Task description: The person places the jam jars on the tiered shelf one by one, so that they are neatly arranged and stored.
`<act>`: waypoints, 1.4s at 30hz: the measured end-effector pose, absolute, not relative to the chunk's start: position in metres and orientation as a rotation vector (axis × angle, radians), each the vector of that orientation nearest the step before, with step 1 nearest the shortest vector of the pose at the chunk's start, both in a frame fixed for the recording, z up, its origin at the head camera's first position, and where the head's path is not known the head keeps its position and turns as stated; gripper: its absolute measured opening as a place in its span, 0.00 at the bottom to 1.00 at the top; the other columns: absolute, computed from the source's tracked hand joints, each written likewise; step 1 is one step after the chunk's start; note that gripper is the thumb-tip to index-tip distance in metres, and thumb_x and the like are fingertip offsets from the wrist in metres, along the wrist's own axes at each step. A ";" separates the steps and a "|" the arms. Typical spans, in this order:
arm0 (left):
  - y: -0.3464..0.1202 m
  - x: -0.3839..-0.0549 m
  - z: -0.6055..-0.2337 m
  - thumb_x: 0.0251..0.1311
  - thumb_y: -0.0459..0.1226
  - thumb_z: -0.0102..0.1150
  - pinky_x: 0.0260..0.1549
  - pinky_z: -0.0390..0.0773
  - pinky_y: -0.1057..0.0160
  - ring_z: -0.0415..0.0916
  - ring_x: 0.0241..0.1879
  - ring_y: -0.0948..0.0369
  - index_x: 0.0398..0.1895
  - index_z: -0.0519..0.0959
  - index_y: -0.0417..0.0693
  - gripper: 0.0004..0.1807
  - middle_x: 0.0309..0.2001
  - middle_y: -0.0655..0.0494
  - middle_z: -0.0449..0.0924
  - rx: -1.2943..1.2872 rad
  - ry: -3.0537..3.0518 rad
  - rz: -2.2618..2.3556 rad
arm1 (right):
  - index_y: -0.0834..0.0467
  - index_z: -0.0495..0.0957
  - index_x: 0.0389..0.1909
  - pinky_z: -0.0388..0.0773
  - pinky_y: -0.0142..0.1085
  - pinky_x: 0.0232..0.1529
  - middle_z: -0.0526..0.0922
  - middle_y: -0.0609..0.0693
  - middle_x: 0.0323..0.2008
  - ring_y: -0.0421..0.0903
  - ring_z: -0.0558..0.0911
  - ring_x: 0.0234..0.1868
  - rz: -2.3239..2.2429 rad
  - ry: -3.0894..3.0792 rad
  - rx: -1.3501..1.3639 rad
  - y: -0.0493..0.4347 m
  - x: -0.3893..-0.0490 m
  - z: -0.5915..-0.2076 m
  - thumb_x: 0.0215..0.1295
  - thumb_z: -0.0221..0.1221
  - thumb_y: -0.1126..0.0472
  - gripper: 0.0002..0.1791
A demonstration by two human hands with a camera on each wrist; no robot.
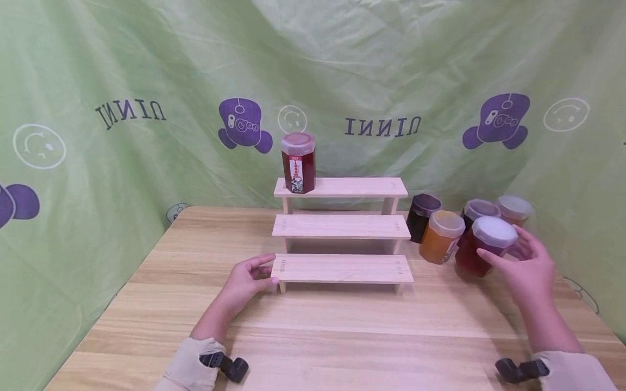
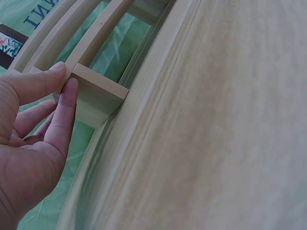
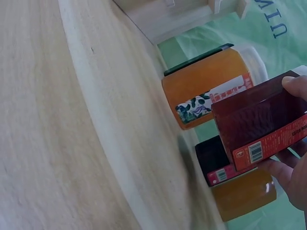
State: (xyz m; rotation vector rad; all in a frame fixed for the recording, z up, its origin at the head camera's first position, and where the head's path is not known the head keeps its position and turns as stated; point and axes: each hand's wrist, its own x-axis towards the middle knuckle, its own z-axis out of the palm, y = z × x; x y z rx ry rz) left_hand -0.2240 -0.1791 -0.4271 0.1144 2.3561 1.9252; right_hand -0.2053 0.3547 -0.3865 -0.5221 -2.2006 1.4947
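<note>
My left hand (image 1: 244, 283) pinches the left end of the lowest board on a three-step wooden rack (image 1: 342, 269); the left wrist view shows thumb and forefinger at the board's corner. Around a dark red jar (image 1: 473, 254) with a whitish lid curl the fingers of my right hand (image 1: 530, 271). In the right wrist view this jar (image 3: 259, 117) is raised off the table and tilted, its barcode label visible. Beside it stands an orange jar (image 1: 437, 244). Another dark red jar (image 1: 306, 168), labelled in front, sits at the left of the top step.
A very dark jar (image 1: 419, 220) stands right of the rack. Behind the held jar are a purple-lidded jar (image 1: 481, 208) and a pale-lidded jar (image 1: 514, 208), both partly hidden. The wooden table (image 1: 342, 336) reaches back to a green printed curtain (image 1: 195, 65).
</note>
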 end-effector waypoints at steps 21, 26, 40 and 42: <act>-0.179 -0.222 -0.425 0.51 0.28 0.71 0.44 0.79 0.67 0.74 0.55 0.52 0.64 0.73 0.41 0.33 0.58 0.45 0.76 0.114 2.353 1.927 | 0.44 0.61 0.73 0.70 0.13 0.40 0.70 0.49 0.67 0.29 0.72 0.49 1.446 -2.228 -0.442 0.341 -0.191 -0.362 0.47 0.76 0.60 0.51; -0.179 -0.222 -0.425 0.51 0.28 0.71 0.43 0.79 0.67 0.74 0.54 0.53 0.64 0.74 0.41 0.33 0.57 0.45 0.76 0.115 2.361 1.921 | 0.45 0.62 0.72 0.70 0.14 0.39 0.74 0.45 0.62 0.28 0.73 0.48 1.432 -2.228 -0.397 0.336 -0.188 -0.358 0.47 0.77 0.61 0.51; -0.179 -0.223 -0.426 0.51 0.28 0.71 0.44 0.79 0.67 0.74 0.54 0.52 0.63 0.74 0.41 0.33 0.59 0.45 0.75 0.117 2.376 1.909 | 0.47 0.65 0.71 0.72 0.15 0.37 0.75 0.36 0.48 0.29 0.74 0.45 1.446 -2.217 -0.323 0.320 -0.182 -0.347 0.46 0.77 0.62 0.49; -0.179 -0.223 -0.426 0.51 0.28 0.71 0.44 0.79 0.67 0.74 0.54 0.52 0.63 0.74 0.41 0.33 0.60 0.45 0.74 0.118 2.375 1.910 | 0.47 0.65 0.71 0.72 0.15 0.37 0.75 0.36 0.48 0.29 0.74 0.45 1.437 -2.223 -0.309 0.318 -0.181 -0.346 0.46 0.77 0.62 0.49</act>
